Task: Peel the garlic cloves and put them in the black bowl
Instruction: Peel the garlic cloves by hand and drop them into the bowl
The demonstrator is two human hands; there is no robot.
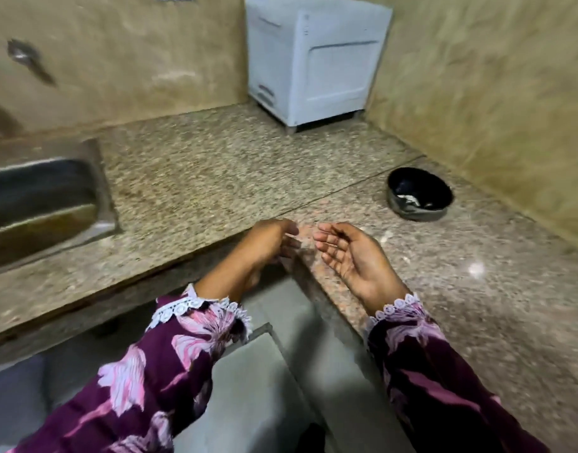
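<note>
Roughly mid-task, by the look of it. Your black bowl (pixel 419 194) sits on the tabletop (pixel 477 289) at about two o'clock from your hands, near the wall corner, mouth up. Something pale lies at its bottom; whether that is peeled garlic or skin is too blurred to tell, so the count done stays unknown.

Your right hand (pixel 353 256) is palm up, fingers relaxed, grip released, nothing seen in it. Your left hand (pixel 268 243) is curled, fingers toward the right hand at three o'clock; its grip is hidden, so whether it holds a clove cannot be told. No loose cloves show on the tabletop. With no clove in sight, its long axis cannot be read.

Sink (pixel 45 204) at nine o'clock, white appliance (pixel 317 60) at twelve.
</note>
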